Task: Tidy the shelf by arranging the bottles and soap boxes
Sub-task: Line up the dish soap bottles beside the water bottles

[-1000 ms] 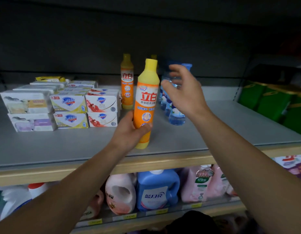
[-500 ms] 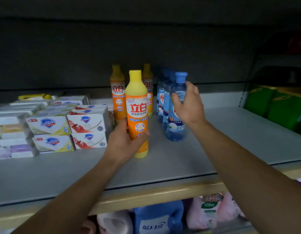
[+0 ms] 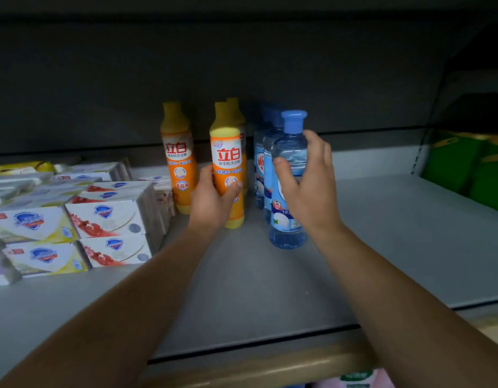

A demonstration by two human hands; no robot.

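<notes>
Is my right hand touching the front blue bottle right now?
Touching. The head view shows the right hand wrapped around the front blue bottle, thumb across its label and fingers behind its shoulder.

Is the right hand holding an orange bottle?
No, the right hand grips the front blue bottle; the left hand holds the orange bottle.

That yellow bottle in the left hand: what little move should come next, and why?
Probably slide the yellow bottle straight back. The left hand grips it upright on the shelf, in front of another yellow bottle, so a short push closes up that row. The right hand grips the front blue bottle.
</notes>
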